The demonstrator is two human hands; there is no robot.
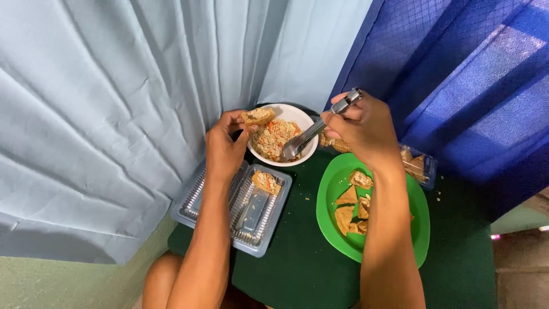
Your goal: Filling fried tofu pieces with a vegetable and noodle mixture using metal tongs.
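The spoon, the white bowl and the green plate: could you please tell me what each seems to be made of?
The spoon in the right hand looks like polished metal: silvery with bright glints. The white bowl could be ceramic or melamine; its rim is smooth, opaque and faintly glossy. The green plate is probably plastic: one even, saturated colour with a soft sheen.

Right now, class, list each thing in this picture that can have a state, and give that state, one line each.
White bowl: holds shredded filling, partly full.
Spoon: held by the right hand, its tip in the bowl.
Tofu piece: held over the bowl by the left hand, stuffed.
Clear tray: open, one stuffed piece inside.
Green plate: holds several fried pieces.
Clear box: open, pieces inside.
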